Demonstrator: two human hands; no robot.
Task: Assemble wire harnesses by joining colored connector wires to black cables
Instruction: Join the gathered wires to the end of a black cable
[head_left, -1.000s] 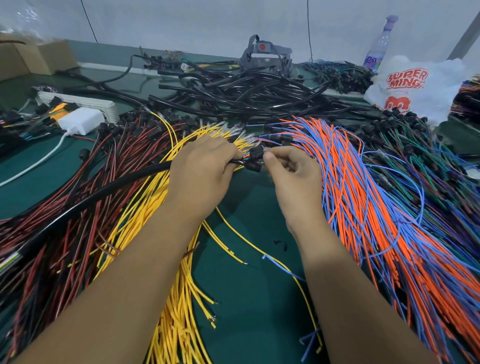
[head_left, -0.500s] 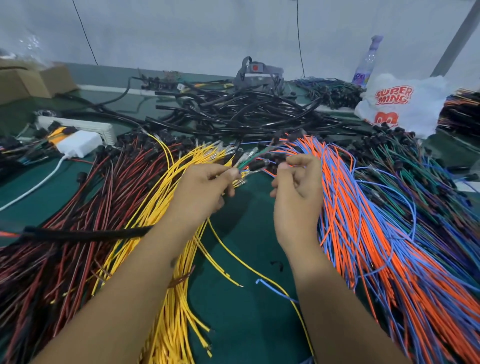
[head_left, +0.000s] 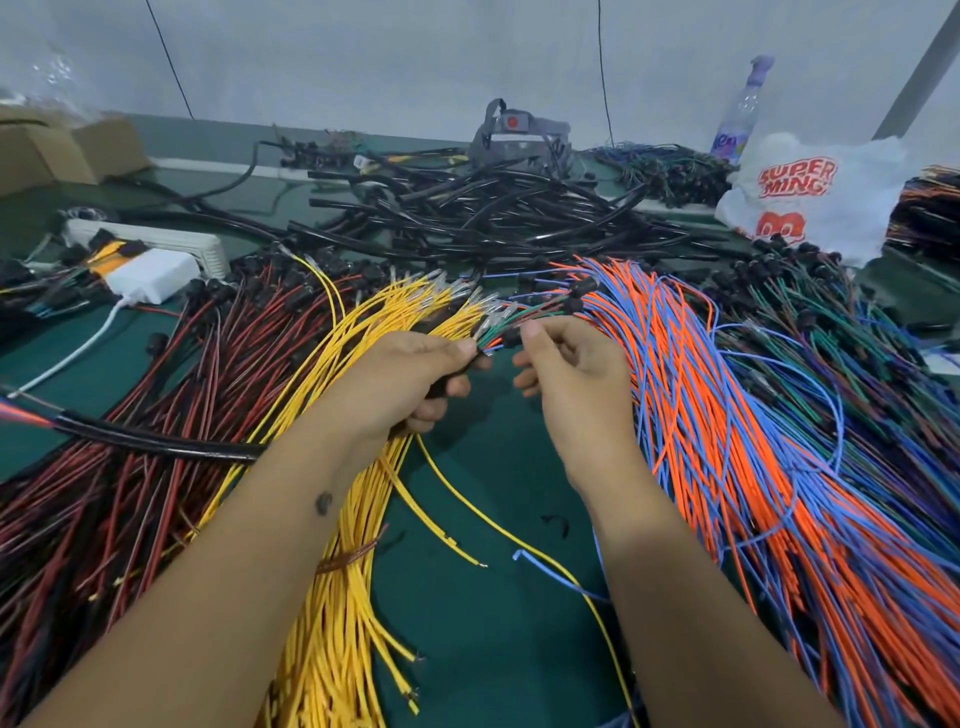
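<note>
My left hand (head_left: 410, 379) grips the end of a black cable (head_left: 156, 441) that runs off to the left under my forearm. Coloured wires fan out of that end. My right hand (head_left: 566, 364) pinches the black connector (head_left: 511, 338) of one of those wires, close to my left thumb. A yellow wire bundle (head_left: 332, 519) lies under my left arm. Red-and-black wires (head_left: 130, 415) spread to its left. An orange-and-blue bundle (head_left: 727, 415) lies to the right of my right hand. A heap of black cables (head_left: 493, 208) sits at the back.
Green and blue connector wires (head_left: 857, 338) fill the far right. A white plastic bag (head_left: 815, 192) and a bottle (head_left: 743, 109) stand at the back right. A power strip (head_left: 145, 239), white charger (head_left: 150, 273) and cardboard boxes (head_left: 62, 150) are at the left. Green table surface (head_left: 493, 623) shows between my forearms.
The black cable has swung down to lie across the red wires at left. My hands have drawn slightly apart, and my right hand now pinches a connector among the fanned wire ends.
</note>
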